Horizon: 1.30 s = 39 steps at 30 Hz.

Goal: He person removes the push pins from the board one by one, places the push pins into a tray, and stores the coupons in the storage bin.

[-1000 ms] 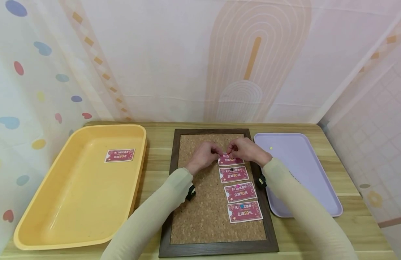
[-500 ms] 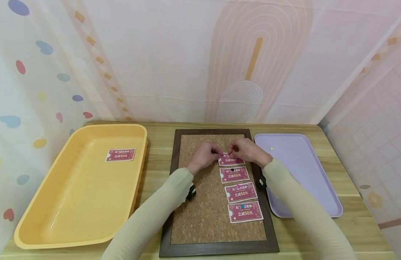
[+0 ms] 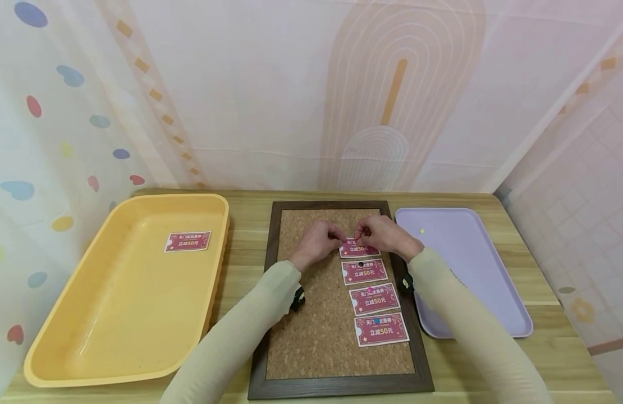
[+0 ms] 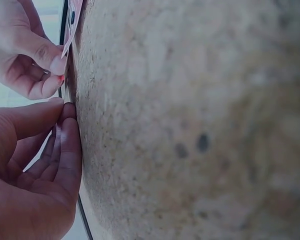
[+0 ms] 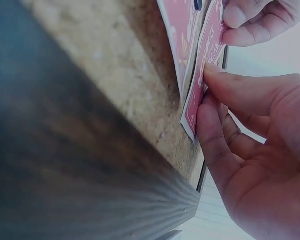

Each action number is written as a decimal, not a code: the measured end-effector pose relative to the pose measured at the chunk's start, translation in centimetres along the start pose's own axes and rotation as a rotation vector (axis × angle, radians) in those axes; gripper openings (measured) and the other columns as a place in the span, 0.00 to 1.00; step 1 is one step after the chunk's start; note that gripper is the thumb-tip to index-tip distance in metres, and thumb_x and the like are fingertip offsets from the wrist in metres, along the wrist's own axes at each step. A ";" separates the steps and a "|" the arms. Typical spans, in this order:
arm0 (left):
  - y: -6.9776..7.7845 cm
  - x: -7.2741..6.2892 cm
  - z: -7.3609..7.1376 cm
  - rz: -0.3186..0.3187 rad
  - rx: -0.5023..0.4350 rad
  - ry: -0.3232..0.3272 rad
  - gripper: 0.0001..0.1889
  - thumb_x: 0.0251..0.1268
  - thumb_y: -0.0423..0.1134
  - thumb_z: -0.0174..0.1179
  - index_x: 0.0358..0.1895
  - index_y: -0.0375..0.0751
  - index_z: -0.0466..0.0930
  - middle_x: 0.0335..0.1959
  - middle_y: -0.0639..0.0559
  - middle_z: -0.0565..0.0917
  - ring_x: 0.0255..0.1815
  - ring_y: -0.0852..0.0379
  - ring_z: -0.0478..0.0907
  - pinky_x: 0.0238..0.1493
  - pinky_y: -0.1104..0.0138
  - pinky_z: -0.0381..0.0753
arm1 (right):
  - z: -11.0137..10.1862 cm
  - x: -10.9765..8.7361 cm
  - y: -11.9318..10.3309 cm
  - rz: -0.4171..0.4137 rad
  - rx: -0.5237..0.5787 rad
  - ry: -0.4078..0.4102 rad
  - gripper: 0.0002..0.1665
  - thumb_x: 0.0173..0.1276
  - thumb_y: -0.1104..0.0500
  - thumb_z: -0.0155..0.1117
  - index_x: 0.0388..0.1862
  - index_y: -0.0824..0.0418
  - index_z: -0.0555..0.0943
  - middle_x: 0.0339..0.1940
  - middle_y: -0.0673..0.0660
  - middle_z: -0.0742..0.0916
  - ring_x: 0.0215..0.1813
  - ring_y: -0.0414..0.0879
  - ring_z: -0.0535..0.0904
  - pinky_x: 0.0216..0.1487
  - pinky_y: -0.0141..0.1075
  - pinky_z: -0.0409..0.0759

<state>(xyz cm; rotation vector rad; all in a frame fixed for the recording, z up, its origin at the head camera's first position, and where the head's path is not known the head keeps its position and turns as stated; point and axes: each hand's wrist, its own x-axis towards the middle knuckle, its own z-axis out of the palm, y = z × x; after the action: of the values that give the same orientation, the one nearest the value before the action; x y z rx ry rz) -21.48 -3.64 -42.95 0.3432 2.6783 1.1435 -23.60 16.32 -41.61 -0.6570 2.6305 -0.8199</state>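
Near the top of the framed corkboard [image 3: 311,342], both hands meet over a red coupon [image 3: 361,249]. My left hand [image 3: 317,241] pinches its left upper edge between thumb and fingers. With thumb and forefinger, my right hand [image 3: 384,233] pinches a small red pushpin [image 4: 61,79] against the coupon's upper edge; the fingers hide most of the pin. Below it, in a column, lie a coupon [image 3: 372,274] with a black pin, a coupon [image 3: 377,302] with a pink pin and a coupon [image 3: 381,334] with a blue pin.
On the left stands a yellow basin [image 3: 119,314] with one loose coupon [image 3: 187,241] in it. A lilac tray [image 3: 473,264] to the right holds a yellow pushpin [image 3: 422,231]; the right forearm crosses above it. A printed curtain [image 3: 271,101] hangs behind the table.
The head view has shifted very slightly. Both hands stay at the top coupon in nearly the same pose.
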 end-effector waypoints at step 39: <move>-0.1 0.1 -0.2 -0.014 -0.002 -0.003 0.06 0.71 0.30 0.65 0.43 0.39 0.92 0.44 0.47 0.88 0.44 0.54 0.79 0.48 0.61 0.79 | 0.1 0.1 -0.3 0.013 0.005 0.004 0.03 0.73 0.65 0.66 0.37 0.62 0.85 0.31 0.53 0.85 0.30 0.42 0.76 0.33 0.34 0.74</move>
<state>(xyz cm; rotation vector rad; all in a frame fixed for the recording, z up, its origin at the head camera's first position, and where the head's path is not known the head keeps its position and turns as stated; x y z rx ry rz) -21.60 -3.79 -42.92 0.3243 2.6725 1.1413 -23.56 15.96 -41.54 -0.6364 2.6328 -0.8244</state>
